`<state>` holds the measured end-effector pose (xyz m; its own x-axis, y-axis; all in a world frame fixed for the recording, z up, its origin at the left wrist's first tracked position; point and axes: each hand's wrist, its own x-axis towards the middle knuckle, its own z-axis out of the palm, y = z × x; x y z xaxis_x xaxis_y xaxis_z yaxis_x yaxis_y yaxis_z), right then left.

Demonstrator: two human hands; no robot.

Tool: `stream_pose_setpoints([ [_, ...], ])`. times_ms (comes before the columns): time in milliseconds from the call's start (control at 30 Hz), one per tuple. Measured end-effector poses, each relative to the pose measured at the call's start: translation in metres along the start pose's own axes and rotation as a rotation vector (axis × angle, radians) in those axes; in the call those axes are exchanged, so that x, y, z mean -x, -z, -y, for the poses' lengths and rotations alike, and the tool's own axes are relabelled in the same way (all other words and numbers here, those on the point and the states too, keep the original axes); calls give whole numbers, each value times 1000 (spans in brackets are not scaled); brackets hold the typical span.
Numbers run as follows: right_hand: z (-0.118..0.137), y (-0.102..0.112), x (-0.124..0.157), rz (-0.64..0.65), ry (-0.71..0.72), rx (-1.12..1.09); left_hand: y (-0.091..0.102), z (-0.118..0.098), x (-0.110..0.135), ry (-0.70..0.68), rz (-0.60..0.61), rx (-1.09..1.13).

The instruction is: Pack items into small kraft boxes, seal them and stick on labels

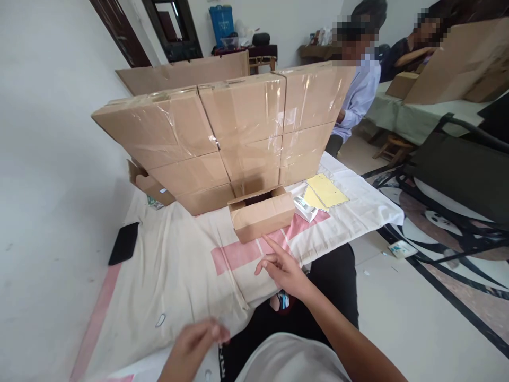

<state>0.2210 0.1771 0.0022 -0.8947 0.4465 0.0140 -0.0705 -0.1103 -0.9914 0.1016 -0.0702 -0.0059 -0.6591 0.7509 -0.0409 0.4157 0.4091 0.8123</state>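
**A:** Where is the right hand (284, 270)?

**B:** Over the near edge of the table (178, 265), above the pink stripe of the cloth. The index finger is stretched out and the other fingers are loosely curled. It holds nothing. The fingertip points at the small open box (262, 215) and stops just short of its front wall, not touching it.

**A:** And the box itself?

**B:** It stands around the middle of the table, top flaps up and its inside dark. Its back is pressed against the foot of the wall of taped cartons (238, 122), which closes off the whole far edge.

**A:** What about the left hand (196, 339)?

**B:** It is low at the near edge, with the fingers drawn together over the cloth. It is blurred, so I cannot tell whether it pinches anything.

**A:** Is there room on either side of the box?

**B:** To its left a broad bare stretch of cloth runs to the left edge, where a black phone (124, 243) lies by the wall. To its right a white packet (305, 208) sits just beside it, touching or nearly so. Past the packet, yellow sheets (326, 190) lie flat toward the far right corner. The strip between the box and the near edge is free, apart from the pointing hand.

**A:** And beyond the table?

**B:** Another person (358, 95) sits behind the cartons, well apart from the hands.
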Motion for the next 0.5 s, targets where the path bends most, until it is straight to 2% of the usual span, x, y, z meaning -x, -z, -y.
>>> stream_pose_setpoints([
  [67, 5, -5, -5, 12, 37, 76, 9, -26, -36, 41, -66, 46],
  [100, 7, -6, -8, 20, 59, 113, 11, -39, -55, 13, -101, 51],
  [133, 9, -7, -10, 33, 84, 147, 11, -52, -73, -46, -117, 71],
  [233, 12, -6, -17, 81, 128, 226, 7, -80, -110, -219, -54, 89],
  [367, 18, -2, -29, 149, 119, 241, 1, -90, -125, -306, 57, 123],
  [500, 26, -1, -43, 229, 97, 272, 1, -83, -126, -295, 18, 168],
])
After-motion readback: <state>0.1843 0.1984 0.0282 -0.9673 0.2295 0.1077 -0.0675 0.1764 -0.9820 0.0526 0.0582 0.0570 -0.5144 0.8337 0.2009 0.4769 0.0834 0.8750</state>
